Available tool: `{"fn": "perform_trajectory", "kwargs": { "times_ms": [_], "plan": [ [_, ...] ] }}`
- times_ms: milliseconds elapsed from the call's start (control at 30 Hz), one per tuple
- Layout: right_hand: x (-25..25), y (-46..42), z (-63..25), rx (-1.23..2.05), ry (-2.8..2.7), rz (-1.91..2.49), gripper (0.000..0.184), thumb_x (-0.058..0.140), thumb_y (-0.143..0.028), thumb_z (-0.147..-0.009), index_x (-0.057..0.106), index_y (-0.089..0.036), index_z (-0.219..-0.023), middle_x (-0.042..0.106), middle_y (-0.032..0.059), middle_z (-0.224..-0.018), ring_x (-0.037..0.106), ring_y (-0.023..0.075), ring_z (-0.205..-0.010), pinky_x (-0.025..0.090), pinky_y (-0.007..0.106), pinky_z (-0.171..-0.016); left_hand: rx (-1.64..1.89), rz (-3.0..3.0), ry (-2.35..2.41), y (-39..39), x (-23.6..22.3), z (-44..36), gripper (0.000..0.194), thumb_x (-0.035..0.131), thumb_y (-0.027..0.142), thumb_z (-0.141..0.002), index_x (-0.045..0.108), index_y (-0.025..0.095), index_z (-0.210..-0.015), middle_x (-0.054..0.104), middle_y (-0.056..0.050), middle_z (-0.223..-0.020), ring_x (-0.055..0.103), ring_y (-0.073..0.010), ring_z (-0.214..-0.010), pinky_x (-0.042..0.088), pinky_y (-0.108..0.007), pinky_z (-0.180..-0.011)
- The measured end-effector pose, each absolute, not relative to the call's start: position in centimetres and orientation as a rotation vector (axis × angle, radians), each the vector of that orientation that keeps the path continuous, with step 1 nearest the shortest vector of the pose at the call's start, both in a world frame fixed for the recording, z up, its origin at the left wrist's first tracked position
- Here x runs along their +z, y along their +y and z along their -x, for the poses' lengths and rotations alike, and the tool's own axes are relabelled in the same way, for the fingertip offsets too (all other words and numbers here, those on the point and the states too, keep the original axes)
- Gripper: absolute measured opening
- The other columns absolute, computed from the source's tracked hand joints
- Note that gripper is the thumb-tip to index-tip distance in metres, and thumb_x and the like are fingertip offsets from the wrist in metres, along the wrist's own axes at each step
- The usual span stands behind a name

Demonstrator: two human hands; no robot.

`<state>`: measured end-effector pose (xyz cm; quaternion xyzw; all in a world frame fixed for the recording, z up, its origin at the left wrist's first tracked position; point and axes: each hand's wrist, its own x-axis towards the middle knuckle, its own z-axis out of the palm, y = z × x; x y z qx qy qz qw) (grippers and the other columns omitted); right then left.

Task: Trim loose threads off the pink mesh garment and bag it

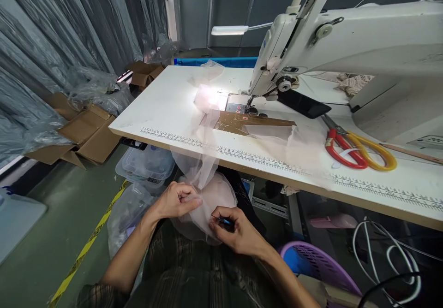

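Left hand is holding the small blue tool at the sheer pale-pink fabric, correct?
Not the left hand: the head view shows the small blue tool held in the right hand, at the sheer pale-pink fabric.

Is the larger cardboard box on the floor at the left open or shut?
Open: the cardboard box has its flaps spread outward.

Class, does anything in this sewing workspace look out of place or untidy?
Mildly: left of the white table, a cardboard box lies open on the floor, flaps splayed, with crumpled clear plastic bunched beside it, which looks untidy.
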<state>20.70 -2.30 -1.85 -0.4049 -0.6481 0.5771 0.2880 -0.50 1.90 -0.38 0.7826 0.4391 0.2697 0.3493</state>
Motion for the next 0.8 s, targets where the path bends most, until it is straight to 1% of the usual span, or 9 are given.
{"fn": "perform_trajectory", "kwargs": {
  "times_ms": [67,100,167,233,333,400,533,667,800],
  "plan": [
    [-1.9,-2.0,-20.9,1.577,-1.741,1.085,0.023,0.057,-0.034,-0.079,0.055,-0.017,-0.064,0.043,-0.0043,-0.052,0.035,0.0084,-0.049,0.030,0.020,-0.046,0.710,-2.109,1.196,1.3,-0.1,0.4,0.041,0.058,0.035,-0.083,0.047,0.018,-0.047,0.038,0.004,-0.048,0.039,-0.0107,-0.049,0.035,-0.025,-0.054],
    [-2.0,-1.9,-21.1,1.584,-1.746,1.082,0.022,0.056,-0.034,-0.079,0.055,-0.017,-0.064,0.043,-0.0044,-0.053,0.034,0.0084,-0.049,0.030,0.020,-0.046,0.762,-2.156,1.211,1.1,0.0,0.3,0.042,0.058,0.033,-0.083,0.044,0.018,-0.045,0.045,0.002,-0.053,0.045,-0.0122,-0.055,0.038,-0.026,-0.059],
    [-2.0,-1.7,-21.3,1.578,-1.754,1.074,0.023,0.055,-0.033,-0.081,0.055,-0.017,-0.065,0.044,-0.0041,-0.054,0.035,0.0085,-0.051,0.030,0.021,-0.047,0.895,-2.192,1.184,0.6,0.1,0.2,0.036,0.059,0.029,-0.081,0.046,0.017,-0.049,0.061,-0.005,-0.077,0.056,-0.0171,-0.074,0.043,-0.031,-0.074],
    [-2.0,-1.4,-21.4,1.553,-1.760,1.073,0.023,0.055,-0.034,-0.081,0.056,-0.017,-0.066,0.045,-0.0037,-0.055,0.036,0.0086,-0.051,0.030,0.021,-0.047,0.948,-2.079,1.139,0.5,0.1,0.1,0.026,0.059,0.027,-0.080,0.053,0.017,-0.057,0.065,-0.008,-0.090,0.059,-0.0191,-0.082,0.044,-0.032,-0.077],
    [-1.8,-0.7,-21.3,1.516,-1.768,1.082,0.027,0.055,-0.038,-0.083,0.058,-0.016,-0.067,0.046,-0.0035,-0.054,0.037,0.0088,-0.050,0.032,0.021,-0.047,0.827,-1.724,1.162,0.6,0.0,0.1,0.017,0.061,0.032,-0.081,0.061,0.016,-0.075,0.061,-0.002,-0.071,0.055,-0.0134,-0.063,0.042,-0.024,-0.059],
    [-1.6,-0.2,-21.0,1.442,-1.734,1.098,0.028,0.055,-0.041,-0.084,0.060,-0.016,-0.072,0.051,-0.0022,-0.058,0.042,0.0101,-0.053,0.036,0.021,-0.050,0.772,-1.528,1.191,0.7,0.0,0.1,0.023,0.064,0.037,-0.079,0.065,0.016,-0.087,0.061,-0.001,-0.071,0.051,-0.0115,-0.059,0.039,-0.022,-0.054],
    [-1.1,0.9,-19.8,1.271,-1.691,1.147,0.035,0.046,-0.048,-0.091,0.061,-0.018,-0.083,0.057,0.0009,-0.070,0.049,0.0122,-0.061,0.041,0.023,-0.056,0.851,-1.334,1.185,0.5,-0.1,0.4,0.032,0.064,0.044,-0.080,0.069,0.015,-0.095,0.065,-0.003,-0.079,0.053,-0.0116,-0.063,0.039,-0.021,-0.057],
    [-0.4,1.6,-18.3,1.292,-1.709,1.164,0.056,0.023,-0.054,-0.097,0.056,-0.018,-0.069,0.052,0.0007,-0.061,0.046,0.0119,-0.054,0.038,0.024,-0.051,0.873,-1.341,1.202,0.2,0.4,0.8,0.033,0.061,0.043,-0.083,0.072,0.014,-0.093,0.071,-0.008,-0.092,0.060,-0.0167,-0.078,0.044,-0.024,-0.068],
    [-0.2,1.8,-17.4,1.253,-1.787,1.133,0.052,0.029,-0.054,-0.096,0.051,-0.019,-0.065,0.047,-0.0019,-0.056,0.044,0.0115,-0.052,0.036,0.024,-0.052,0.835,-1.357,1.185,0.1,1.1,1.3,0.035,0.056,0.043,-0.087,0.073,0.014,-0.095,0.072,-0.009,-0.094,0.063,-0.0200,-0.085,0.046,-0.026,-0.073]
  ]
}}
